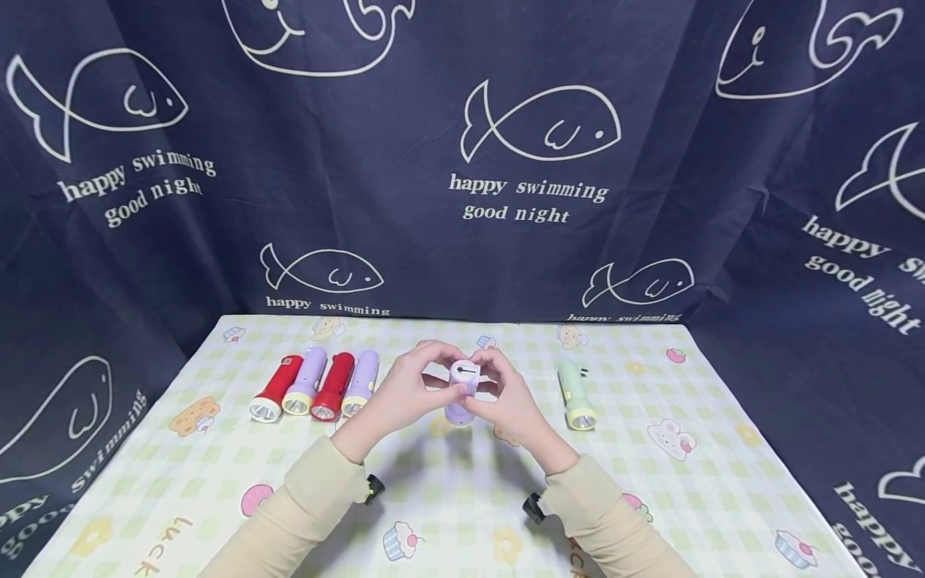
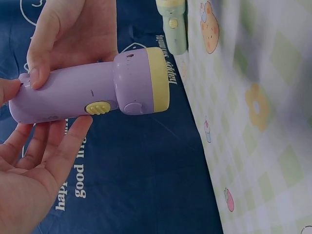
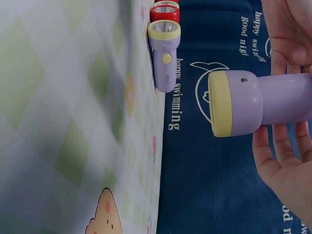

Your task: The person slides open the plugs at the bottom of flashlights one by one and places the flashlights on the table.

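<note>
Between both hands, a purple flashlight with a yellow lens ring and a yellow ribbed switch is held over the table. Its lens end points down and its tail end, with a dark slot-like mark, faces up in the head view. My left hand grips the body from the left, thumb near the tail and fingers along the switch side. From the other side my right hand grips the same body, its thumb also near the tail. The right wrist view shows the flashlight's wide head below the fingers.
Left of the hands lie a red flashlight, a purple one, another red one and another purple one, side by side. A green flashlight lies to the right. A dark blue curtain hangs behind the checked tablecloth.
</note>
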Demonstrator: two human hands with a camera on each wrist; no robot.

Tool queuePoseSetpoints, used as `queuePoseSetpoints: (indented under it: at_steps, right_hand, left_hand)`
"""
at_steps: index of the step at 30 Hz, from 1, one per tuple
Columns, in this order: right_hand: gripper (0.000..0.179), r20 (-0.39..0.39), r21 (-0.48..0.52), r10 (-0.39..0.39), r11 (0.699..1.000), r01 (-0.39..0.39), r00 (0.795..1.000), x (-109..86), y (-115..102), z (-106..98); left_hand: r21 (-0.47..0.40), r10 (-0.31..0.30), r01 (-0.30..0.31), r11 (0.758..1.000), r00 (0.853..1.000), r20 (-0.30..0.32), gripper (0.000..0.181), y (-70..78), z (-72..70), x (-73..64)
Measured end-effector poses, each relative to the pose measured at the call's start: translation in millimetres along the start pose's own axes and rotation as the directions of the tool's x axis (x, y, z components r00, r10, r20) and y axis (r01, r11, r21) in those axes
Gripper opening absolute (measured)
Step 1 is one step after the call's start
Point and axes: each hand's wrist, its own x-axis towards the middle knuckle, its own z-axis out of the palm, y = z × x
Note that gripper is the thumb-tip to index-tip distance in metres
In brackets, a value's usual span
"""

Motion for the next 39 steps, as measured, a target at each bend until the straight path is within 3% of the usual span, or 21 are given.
queuePoseSetpoints:
  at_steps: [3, 12, 18, 21, 24, 27, 31, 36, 39]
  right_hand:
    - [0.044, 0.002, -0.004, 0.001, 1.0, -0.001, 1.0, -1.9, -9.2, 1.3]
    - [0.043, 0.007, -0.004, 0.006, 1.0, -0.005, 1.0, -2.3, -9.9, 2.4]
    - [0.045, 0.022, -0.011, 0.016, 1.0, -0.015, 1.0, -1.7, -9.1, 2.8]
    - [0.045, 0.023, -0.029, 0.015, 0.999, -0.014, 1.0, -2.1, -8.5, 2.7]
    - [0.045, 0.019, -0.04, 0.014, 0.999, -0.013, 1.0, -2.4, -7.7, 1.8]
    - [0.045, 0.019, -0.043, 0.02, 0.999, -0.02, 1.0, -2.2, -7.5, 0.7]
    - [0.046, 0.024, -0.036, 0.023, 0.999, -0.022, 0.999, -1.2, 0.6, -1.0]
    - [0.048, 0.021, -0.036, 0.008, 0.999, -0.007, 1.0, 0.2, 21.0, -2.3]
    - [0.048, 0.018, -0.042, -0.002, 0.999, 0.003, 1.0, -0.4, 20.6, -2.2]
  left_hand:
    - [-0.008, -0.014, 0.014, 1.0, 1.0, 0.013, 0.033, -0.4, -1.0, 0.2]
    - [-0.032, -0.118, 0.12, 0.992, 0.991, 0.068, 0.037, 1.5, -4.6, 2.5]
    - [-0.055, -0.21, 0.212, 0.976, 0.976, 0.054, 0.032, 4.5, -5.8, 4.2]
    - [-0.141, -0.302, 0.309, 0.941, 0.951, 0.066, 0.031, 4.4, -5.3, 4.8]
    - [-0.246, -0.403, 0.413, 0.877, 0.911, 0.09, 0.033, 2.9, -4.1, 5.3]
    - [-0.32, -0.463, 0.474, 0.82, 0.879, 0.116, 0.033, 2.1, -3.1, 5.5]
    - [-0.381, -0.484, 0.505, 0.775, 0.861, 0.158, 0.033, 2.4, -2.9, 5.5]
    - [-0.418, -0.497, 0.517, 0.747, 0.852, 0.166, 0.03, 1.2, -1.1, 5.7]
    - [-0.431, -0.508, 0.523, 0.735, 0.846, 0.161, 0.027, 2.0, -0.1, 5.8]
